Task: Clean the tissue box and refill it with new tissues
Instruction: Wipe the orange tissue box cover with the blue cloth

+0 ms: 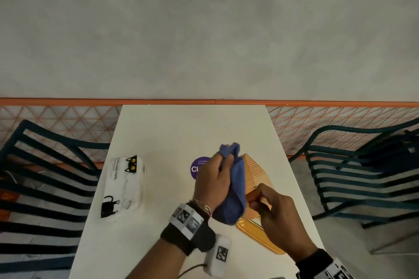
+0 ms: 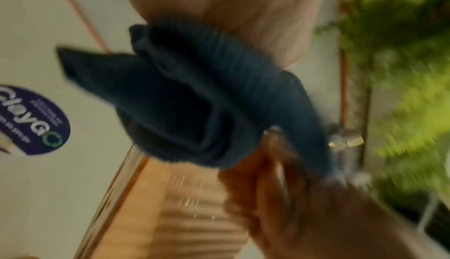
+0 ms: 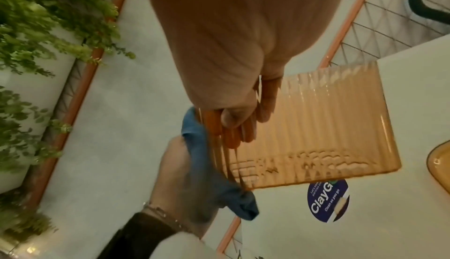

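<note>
My left hand (image 1: pixel 215 183) grips a bunched blue cloth (image 1: pixel 238 183) and holds it against the side of the orange ribbed see-through tissue box (image 1: pixel 252 172). My right hand (image 1: pixel 272 210) pinches the box's near wall and holds it tilted above the white table (image 1: pixel 181 133). In the right wrist view the thumb is outside the box (image 3: pixel 328 128) and the fingers inside, with the cloth (image 3: pixel 199 157) at its left wall. The left wrist view shows the cloth (image 2: pixel 194 99) over the box (image 2: pixel 170 205). A white tissue pack (image 1: pixel 123 188) with black cats lies at the left.
The orange lid (image 1: pixel 256 233) lies flat on the table under the box, near the right edge. A round purple sticker (image 1: pixel 197 167) is stuck mid-table. Dark slatted chairs (image 1: pixel 45 183) stand on both sides. An orange mesh rail (image 1: pixel 68 118) and grey wall lie behind.
</note>
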Action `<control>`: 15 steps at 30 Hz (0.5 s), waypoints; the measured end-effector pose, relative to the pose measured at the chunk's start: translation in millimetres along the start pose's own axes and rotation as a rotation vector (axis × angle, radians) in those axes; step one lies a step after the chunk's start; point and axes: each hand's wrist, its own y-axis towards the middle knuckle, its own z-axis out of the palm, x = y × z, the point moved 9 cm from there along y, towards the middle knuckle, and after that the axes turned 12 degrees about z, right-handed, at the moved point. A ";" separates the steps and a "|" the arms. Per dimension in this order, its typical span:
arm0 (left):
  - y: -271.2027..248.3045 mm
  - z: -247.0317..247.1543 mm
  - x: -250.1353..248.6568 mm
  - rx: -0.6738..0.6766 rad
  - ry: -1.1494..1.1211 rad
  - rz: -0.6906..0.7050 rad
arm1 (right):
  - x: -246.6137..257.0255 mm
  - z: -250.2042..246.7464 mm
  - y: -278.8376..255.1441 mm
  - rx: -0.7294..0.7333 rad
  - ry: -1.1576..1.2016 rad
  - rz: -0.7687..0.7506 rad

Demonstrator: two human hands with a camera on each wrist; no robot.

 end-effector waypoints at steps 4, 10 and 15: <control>-22.5 -0.5 -37.4 0.018 0.035 0.235 | 0.7 3.4 -2.4 0.018 -0.041 -0.038; -21.6 -1.3 -20.4 0.048 -0.111 0.036 | 20.5 9.6 -11.1 0.063 -0.165 -0.170; -11.9 13.4 31.7 0.347 -0.663 -0.557 | 33.9 9.6 -26.3 0.108 -0.313 -0.327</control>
